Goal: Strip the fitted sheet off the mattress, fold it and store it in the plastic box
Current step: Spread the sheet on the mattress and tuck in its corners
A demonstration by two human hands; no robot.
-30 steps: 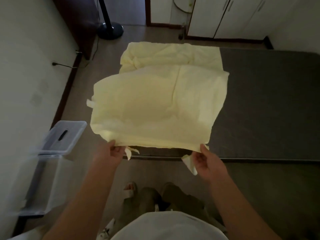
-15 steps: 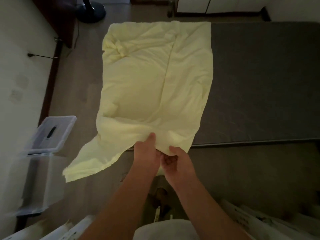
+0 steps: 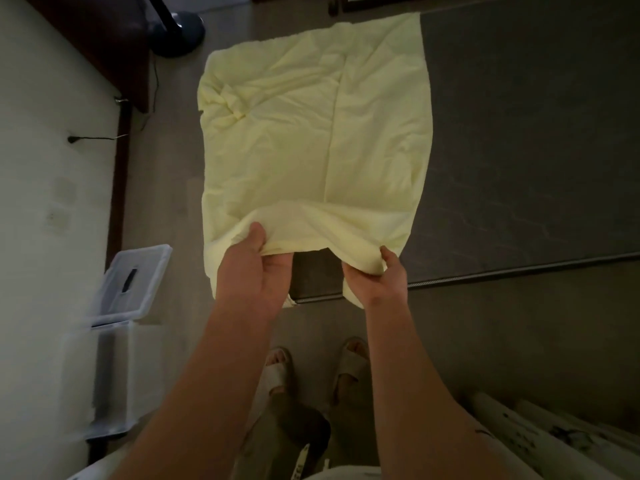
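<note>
The pale yellow fitted sheet (image 3: 311,133) lies folded into a long panel on the left end of the bare dark grey mattress (image 3: 519,150). Its left part hangs past the mattress edge over the floor. My left hand (image 3: 258,268) grips the sheet's near edge at the left. My right hand (image 3: 375,275) grips the same edge further right. Between the two hands the edge is lifted and bunched. The clear plastic box (image 3: 104,375) stands on the floor at the left, by the wall, with its lid (image 3: 130,282) propped up behind it.
A fan base (image 3: 176,32) and dark wooden furniture (image 3: 104,39) stand at the far left. A power cable (image 3: 93,138) runs along the white wall. My feet in slippers (image 3: 349,362) are on the floor before the mattress edge. White rolled items (image 3: 554,438) lie at the lower right.
The sheet was held up spread a second ago, then laid down on the mattress. My hands came together at its near edge and have now moved apart, each holding the bunched edge.
</note>
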